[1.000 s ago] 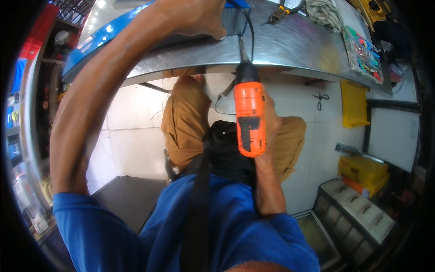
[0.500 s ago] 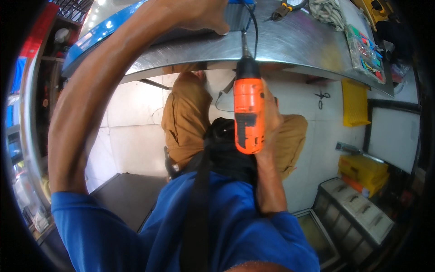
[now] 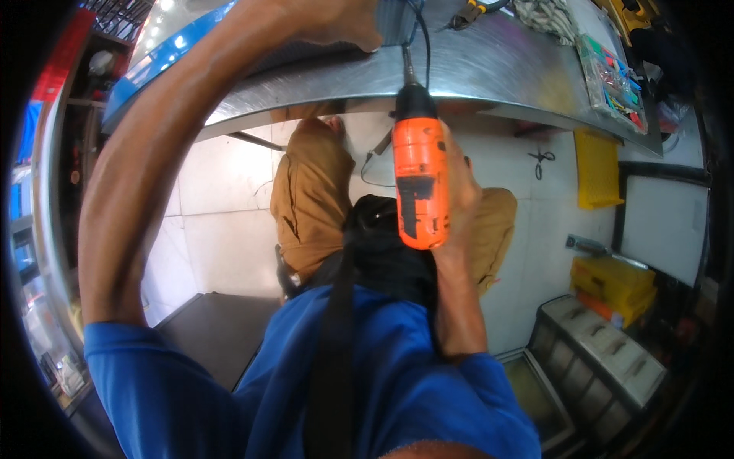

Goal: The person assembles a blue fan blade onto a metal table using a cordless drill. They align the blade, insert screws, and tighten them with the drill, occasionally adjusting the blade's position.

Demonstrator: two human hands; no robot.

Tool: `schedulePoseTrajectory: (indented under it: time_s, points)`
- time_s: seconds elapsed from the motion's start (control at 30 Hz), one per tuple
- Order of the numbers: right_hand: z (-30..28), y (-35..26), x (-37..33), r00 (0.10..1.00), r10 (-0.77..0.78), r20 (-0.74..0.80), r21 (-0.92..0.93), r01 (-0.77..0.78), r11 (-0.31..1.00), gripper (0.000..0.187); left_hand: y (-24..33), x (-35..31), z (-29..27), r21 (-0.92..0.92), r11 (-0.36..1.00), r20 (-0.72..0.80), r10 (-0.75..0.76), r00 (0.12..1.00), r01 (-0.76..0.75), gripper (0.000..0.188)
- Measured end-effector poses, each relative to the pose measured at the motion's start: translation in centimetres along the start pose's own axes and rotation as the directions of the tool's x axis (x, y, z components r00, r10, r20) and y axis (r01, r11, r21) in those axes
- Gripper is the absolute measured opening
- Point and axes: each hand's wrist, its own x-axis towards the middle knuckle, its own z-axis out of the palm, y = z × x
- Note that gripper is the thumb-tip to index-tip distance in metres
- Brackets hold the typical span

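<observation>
My right hand [image 3: 459, 183] is wrapped round an orange and black power drill [image 3: 417, 164], its fingers mostly hidden behind the body. From the black chuck, a long bit [image 3: 408, 65] points away from me and meets the near end of a grey ribbed metal case [image 3: 394, 27]. My left hand [image 3: 336, 21] lies over that case at the top edge, thumb toward me against it; the other fingers are cut off or hidden. Beside the bit, a thin black cable [image 3: 427, 57] curves down from the case. The case rests on a shiny metal tabletop [image 3: 489, 76].
Right of the case lie yellow-and-black pliers [image 3: 470, 15], a crumpled cloth [image 3: 544, 19] and a clear box of small coloured parts [image 3: 612, 84]. A long blue panel [image 3: 164, 53] is under my left forearm. On the floor are scissors [image 3: 541, 163], a yellow basket [image 3: 598, 168] and a drawer case [image 3: 600, 352].
The drill has shifted slightly away from me, its rear end swinging a little right. Its bit still meets the case. My left hand appears slightly higher and further left.
</observation>
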Motion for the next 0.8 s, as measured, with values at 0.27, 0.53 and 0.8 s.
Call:
schedulePoseTrajectory:
  time_s: [0.27,0.53,0.8]
  points:
    - [-0.1,0.2,-0.5,1.0,-0.005,0.006,-0.046,0.005,0.999,0.074,-0.1,0.2,0.3,-0.03,0.999,0.016,0.017,1.0,-0.017,0.067]
    - [-0.5,-0.4,-0.3,0.998,-0.05,-0.024,-0.126,0.047,0.991,0.072,0.5,0.2,0.2,0.006,1.0,0.053,-0.022,0.998,0.022,0.068]
    - [0.2,0.1,-3.4,0.973,0.11,-0.201,-0.075,-0.127,0.989,0.084,2.1,0.0,0.9,0.062,0.997,-0.044,-0.038,0.998,0.041,0.071]
